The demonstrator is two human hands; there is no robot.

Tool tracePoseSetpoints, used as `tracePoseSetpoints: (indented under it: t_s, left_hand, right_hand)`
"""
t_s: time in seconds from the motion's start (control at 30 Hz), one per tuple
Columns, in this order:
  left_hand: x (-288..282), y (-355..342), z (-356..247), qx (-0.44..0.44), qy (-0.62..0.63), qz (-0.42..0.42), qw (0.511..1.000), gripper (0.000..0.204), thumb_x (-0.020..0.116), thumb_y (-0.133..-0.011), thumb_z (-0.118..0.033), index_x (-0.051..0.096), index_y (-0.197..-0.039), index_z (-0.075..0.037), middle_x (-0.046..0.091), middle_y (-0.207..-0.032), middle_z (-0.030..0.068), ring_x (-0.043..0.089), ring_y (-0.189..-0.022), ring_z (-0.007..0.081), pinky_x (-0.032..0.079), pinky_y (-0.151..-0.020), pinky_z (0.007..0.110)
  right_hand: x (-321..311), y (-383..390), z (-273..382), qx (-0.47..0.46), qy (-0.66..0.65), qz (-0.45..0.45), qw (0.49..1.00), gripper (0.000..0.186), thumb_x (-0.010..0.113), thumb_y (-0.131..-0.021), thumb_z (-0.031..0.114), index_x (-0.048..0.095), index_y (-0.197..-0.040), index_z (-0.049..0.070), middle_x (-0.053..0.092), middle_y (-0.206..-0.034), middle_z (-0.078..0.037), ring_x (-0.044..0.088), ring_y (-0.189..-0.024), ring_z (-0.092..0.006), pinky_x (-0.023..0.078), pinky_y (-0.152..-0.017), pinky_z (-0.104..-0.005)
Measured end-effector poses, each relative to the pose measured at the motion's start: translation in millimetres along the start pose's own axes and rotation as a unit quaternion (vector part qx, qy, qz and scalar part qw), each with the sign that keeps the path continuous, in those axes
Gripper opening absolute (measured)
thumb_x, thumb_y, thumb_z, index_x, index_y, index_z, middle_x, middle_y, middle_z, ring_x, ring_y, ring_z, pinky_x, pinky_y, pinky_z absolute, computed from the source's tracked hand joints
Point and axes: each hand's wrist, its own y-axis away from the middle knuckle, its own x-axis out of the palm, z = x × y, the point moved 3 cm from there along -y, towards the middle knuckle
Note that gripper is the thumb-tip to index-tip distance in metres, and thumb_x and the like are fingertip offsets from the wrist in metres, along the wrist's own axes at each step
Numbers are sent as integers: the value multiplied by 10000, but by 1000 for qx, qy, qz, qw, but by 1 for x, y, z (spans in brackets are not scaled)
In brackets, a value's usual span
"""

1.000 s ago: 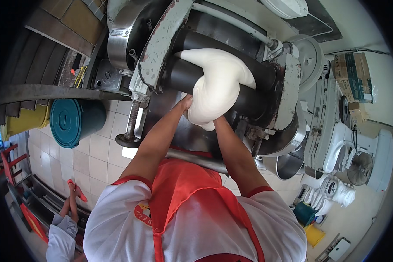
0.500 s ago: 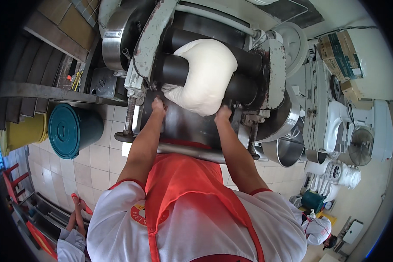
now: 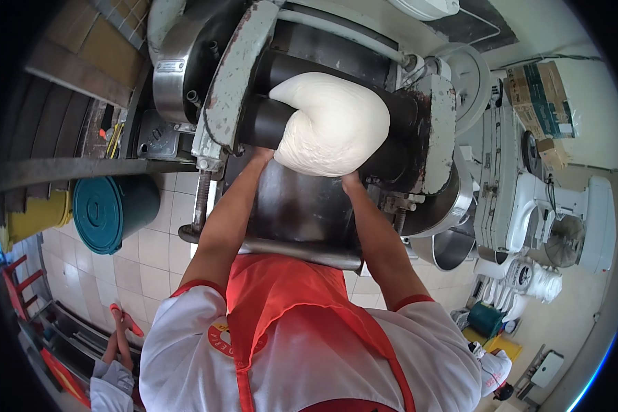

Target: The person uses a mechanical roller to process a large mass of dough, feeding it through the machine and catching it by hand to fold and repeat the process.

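A large, smooth lump of white dough (image 3: 340,127) lies folded over the dark rollers (image 3: 262,122) of a dough sheeter. Its near side bulges toward me above the dark metal feed plate (image 3: 299,202). At the dough's lower left edge, my left hand (image 3: 261,156) holds it from beneath. My right hand (image 3: 350,180) grips it at the lower right edge. The dough hides most of the fingers of both hands.
Painted side frames (image 3: 432,130) flank the rollers, and a round bar (image 3: 299,252) crosses in front of me. Left on the tiled floor stands a lidded green bin (image 3: 103,213). Steel bowls (image 3: 450,244) and a mixer (image 3: 529,206) are at right. Other people are at the lower corners.
Both hands have moved in under the dough's near edge. The dough has shifted right and its near-left flap is now tucked up onto the rollers, baring more of the plate.
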Motion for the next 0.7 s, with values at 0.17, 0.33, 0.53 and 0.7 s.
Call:
tracePoseSetpoints:
  t_s: [0.17,0.33,0.53,0.7]
  left_hand:
    - [24,15,12,-77,278,182,940,409,544,-848,-349,596,-1153,-82,589,-1173,167,546,-1105,322,448,-909,402]
    - [55,32,-9,-133,414,230,871,392,548,-849,-322,594,-1149,-73,598,-1153,160,561,-1081,309,461,-890,394]
    - [77,30,-26,-188,550,137,802,373,554,-851,-290,590,-1144,-62,608,-1129,151,578,-1051,294,476,-868,384]
    - [66,38,-9,-216,615,-1,759,357,559,-853,-263,588,-1140,-53,616,-1109,144,592,-1027,281,489,-849,375]
  right_hand:
    - [55,17,15,66,-208,140,966,571,445,-952,405,325,-1404,78,414,-1405,-87,430,-1258,-236,414,-1008,-407]
    - [96,35,45,64,-247,164,953,527,472,-942,380,378,-1367,83,433,-1383,-88,468,-1218,-250,441,-977,-416]
    - [91,19,27,72,-243,153,955,528,476,-937,393,377,-1368,105,412,-1395,-75,443,-1230,-251,437,-968,-427]
    - [90,28,18,89,-224,120,963,529,480,-933,404,376,-1369,123,394,-1405,-65,423,-1240,-251,433,-961,-436]
